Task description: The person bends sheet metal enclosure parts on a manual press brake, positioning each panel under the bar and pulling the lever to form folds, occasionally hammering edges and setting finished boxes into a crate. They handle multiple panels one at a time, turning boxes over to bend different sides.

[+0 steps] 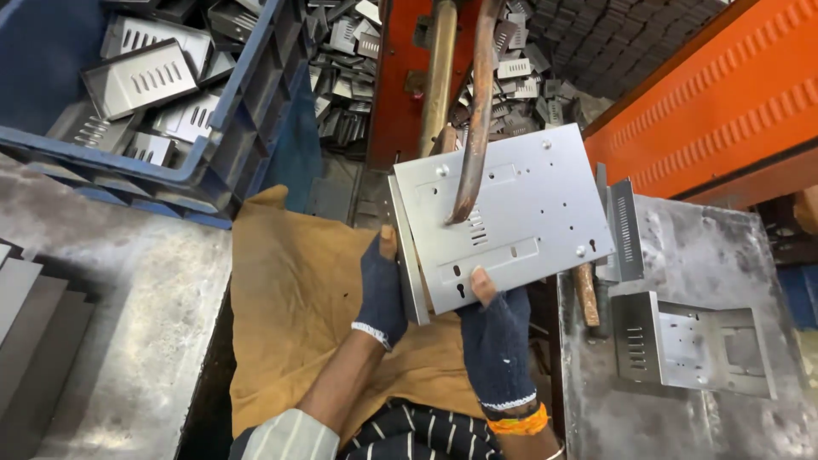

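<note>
Both hands, in dark fingerless gloves, gripped a grey metal plate (511, 213) by its near edge: left hand (381, 290) on the left flange, right hand (494, 328) underneath, thumb on top. Plate was held against a curved copper rod (477, 111), above brown cloth (290, 298). Similar part (690, 345) lay on table (750, 247) at right; blue crate (247, 102) of parts upper left

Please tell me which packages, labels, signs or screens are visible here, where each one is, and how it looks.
No labels, signs or screens show.
Blue crate: upper left, plastic, holding grey slotted metal parts.
Metal plate: centre, grey, punched, unmarked, held by left hand and right hand.
</note>
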